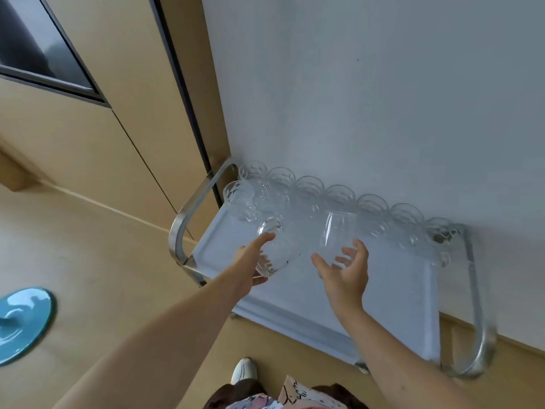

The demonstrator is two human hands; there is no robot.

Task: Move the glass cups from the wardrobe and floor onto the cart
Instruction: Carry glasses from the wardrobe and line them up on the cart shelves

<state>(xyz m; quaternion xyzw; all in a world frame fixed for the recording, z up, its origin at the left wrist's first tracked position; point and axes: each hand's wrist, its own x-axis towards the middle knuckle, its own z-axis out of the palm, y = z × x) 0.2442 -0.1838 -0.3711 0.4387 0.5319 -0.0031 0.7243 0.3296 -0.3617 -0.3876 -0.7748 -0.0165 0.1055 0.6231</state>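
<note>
While gripping a glass cup [272, 249] in left hand [250, 265] and another glass cup [336, 234] in right hand [343, 273], lower upright onto cart tray [383, 290], short of cup row [339, 196] beyond fingertips.

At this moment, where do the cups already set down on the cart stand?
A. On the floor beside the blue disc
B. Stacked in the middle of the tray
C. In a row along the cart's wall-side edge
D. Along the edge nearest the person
C: the set-down glass cups line the wall-side edge of the cart, while the near part of the tray is bare.
</note>
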